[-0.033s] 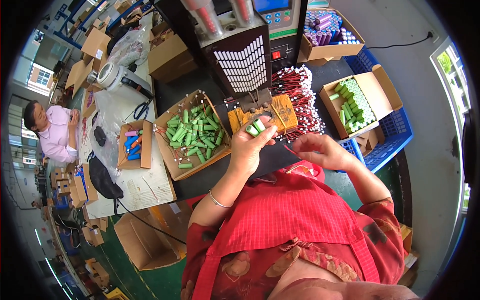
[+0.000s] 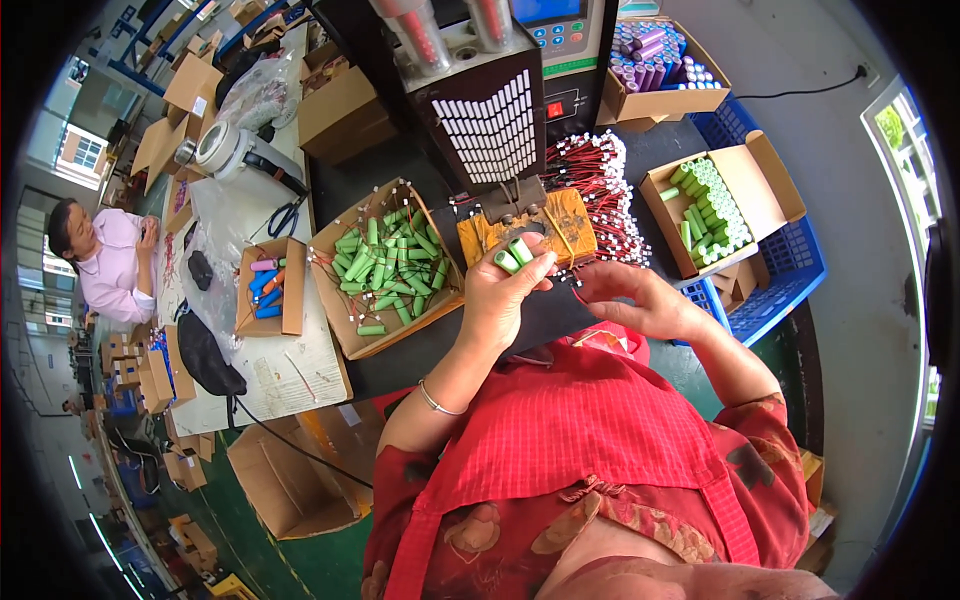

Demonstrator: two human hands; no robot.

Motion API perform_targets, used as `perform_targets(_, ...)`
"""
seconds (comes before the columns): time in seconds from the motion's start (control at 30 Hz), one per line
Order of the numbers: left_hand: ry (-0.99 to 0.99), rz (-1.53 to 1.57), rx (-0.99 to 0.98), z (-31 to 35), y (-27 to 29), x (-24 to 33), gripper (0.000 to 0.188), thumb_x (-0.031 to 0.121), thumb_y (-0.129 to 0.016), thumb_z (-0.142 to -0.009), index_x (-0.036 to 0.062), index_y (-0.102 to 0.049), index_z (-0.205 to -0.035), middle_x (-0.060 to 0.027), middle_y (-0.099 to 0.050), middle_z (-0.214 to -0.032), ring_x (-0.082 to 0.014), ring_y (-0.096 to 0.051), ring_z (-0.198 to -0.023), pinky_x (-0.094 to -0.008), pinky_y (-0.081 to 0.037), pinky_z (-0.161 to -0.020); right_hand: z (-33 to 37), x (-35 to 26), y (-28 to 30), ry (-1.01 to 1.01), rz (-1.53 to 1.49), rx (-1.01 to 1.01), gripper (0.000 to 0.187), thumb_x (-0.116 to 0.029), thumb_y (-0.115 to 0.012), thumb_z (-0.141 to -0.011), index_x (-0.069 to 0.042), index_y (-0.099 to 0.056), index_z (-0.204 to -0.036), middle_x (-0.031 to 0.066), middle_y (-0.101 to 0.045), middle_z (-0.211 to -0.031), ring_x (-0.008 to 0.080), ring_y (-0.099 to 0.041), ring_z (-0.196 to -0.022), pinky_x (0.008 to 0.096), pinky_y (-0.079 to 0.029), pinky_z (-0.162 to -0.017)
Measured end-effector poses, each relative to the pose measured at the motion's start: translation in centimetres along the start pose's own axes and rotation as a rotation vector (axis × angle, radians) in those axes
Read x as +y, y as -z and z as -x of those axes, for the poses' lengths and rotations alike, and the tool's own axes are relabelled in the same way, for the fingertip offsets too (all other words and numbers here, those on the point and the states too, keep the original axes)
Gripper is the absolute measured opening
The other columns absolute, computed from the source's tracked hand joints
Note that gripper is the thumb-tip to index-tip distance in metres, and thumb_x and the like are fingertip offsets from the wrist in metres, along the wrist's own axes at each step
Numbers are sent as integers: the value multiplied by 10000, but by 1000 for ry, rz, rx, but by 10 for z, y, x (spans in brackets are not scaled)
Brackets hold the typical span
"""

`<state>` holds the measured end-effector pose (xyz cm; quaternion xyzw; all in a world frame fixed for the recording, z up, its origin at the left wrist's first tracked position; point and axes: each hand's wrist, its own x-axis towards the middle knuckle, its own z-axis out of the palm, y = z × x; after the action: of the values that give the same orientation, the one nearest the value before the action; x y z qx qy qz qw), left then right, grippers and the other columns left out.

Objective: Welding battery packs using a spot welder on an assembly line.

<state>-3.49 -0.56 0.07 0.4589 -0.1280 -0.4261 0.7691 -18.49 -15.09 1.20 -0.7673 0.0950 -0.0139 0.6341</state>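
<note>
My left hand (image 2: 497, 300) is closed around green cylindrical battery cells (image 2: 514, 256); two of their ends show above the thumb. It is just in front of the yellow, taped block (image 2: 577, 222) under the spot welder's (image 2: 490, 130) electrodes. My right hand (image 2: 640, 300) is beside it to the right, fingers bent together. A tiny white and red bit shows at its fingertips, too small to name. Behind that hand lies a heap of red wire leads with white connectors (image 2: 610, 190). Left of my left hand, a cardboard box (image 2: 352, 345) holds green cells with wires.
At the right, a box of bare green cells (image 2: 770, 190) rests on a blue crate (image 2: 800, 285). A box of purple cells (image 2: 660, 103) stands behind. Scissors (image 2: 287, 215), a lidded jug (image 2: 245, 160) and a small box (image 2: 293, 315) are left. A person (image 2: 110, 260) sits far left.
My right fingertips have shifted slightly, and the red strand seen at them before is no longer visible. The left hand with the cells is almost unmoved.
</note>
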Motion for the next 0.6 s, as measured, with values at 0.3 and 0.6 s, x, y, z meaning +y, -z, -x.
perform_targets(0.3,-326,-616,1,-8,14,16,262,69,-689,-753,-8,-605,-989,-42,-611,-821,-100,-578,-711,-236,-493,-599,-50,-11,-10,-20,-120,207,240,-250,-573,-870,-15,-605,-835,-26,-535,-626,37,-478,-558,207,-392,-488)
perform_targets(0.6,-573,-1055,65,-31,18,19,209,91,-711,-688,54,-640,-881,-79,-612,-729,-221,-608,-603,-300,-465,-545,-84,-23,4,-136,-43,19,239,-236,-553,-876,-6,-619,-865,-21,-527,-611,38,-463,-552,213,-384,-498)
